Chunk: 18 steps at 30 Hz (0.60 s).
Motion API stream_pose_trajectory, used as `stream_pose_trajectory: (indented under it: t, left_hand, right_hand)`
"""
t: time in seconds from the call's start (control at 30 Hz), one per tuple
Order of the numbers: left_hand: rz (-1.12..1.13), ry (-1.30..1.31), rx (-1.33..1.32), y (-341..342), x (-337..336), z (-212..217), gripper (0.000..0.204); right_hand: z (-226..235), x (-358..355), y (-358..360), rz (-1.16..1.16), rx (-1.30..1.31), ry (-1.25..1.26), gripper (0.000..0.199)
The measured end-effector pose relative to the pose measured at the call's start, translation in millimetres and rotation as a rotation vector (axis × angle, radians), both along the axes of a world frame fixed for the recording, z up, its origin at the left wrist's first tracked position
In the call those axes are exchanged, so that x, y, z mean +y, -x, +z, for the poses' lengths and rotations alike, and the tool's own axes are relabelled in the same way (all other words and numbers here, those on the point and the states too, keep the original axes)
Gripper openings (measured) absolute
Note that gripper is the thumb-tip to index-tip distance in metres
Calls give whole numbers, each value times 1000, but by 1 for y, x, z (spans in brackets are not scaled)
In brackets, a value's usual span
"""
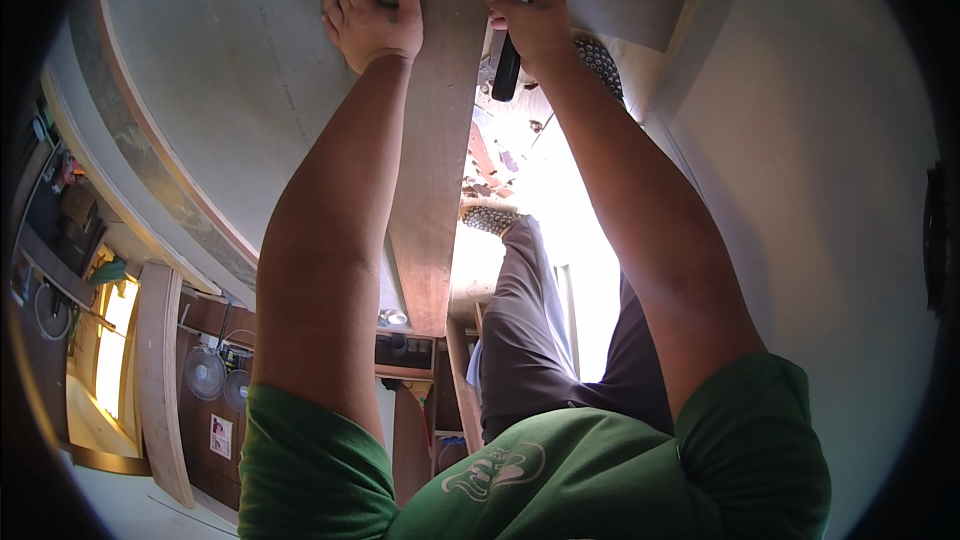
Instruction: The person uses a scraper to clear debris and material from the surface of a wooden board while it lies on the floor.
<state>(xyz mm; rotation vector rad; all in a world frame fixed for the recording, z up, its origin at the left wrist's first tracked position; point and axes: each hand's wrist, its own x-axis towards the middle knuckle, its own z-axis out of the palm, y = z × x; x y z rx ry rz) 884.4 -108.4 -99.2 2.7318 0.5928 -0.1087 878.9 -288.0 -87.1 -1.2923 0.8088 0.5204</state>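
My left hand lies flat with fingers spread, pressing on a grey panel and the edge of a long wooden plank. Just across the plank's right edge, my right hand is closed round a black-handled tool with a narrow metal shaft. Its handle points down toward me, and the metal part runs up past my fingers to the top of the view. The tool's far end is out of sight, so its exact kind does not show.
Wood scraps litter the brightly lit floor around my patterned shoes. A pale wall rises on the right. At lower left are fans, a curved wooden board and a lit opening; shelving stands beyond the plank's near end.
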Motion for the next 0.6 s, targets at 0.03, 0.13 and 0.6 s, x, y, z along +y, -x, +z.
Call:
stream_pose_trajectory:
  t: [0.03, 0.13, 0.6]
  left_hand:
    - [-1, -1, 0, 0, 0, 0, 83]
    - [-3, 1, -4, -1, 0, -1, 83]
    - [-14, 0, -11, 0, 1, -3, 83]
  right_hand:
    - [1, 0, -1, -1, 12, -13, 14]
    - [-1, -3, -1, 20, 19, -32, 14]
    - [-6, -16, 23, 97, -38, -45, 15]
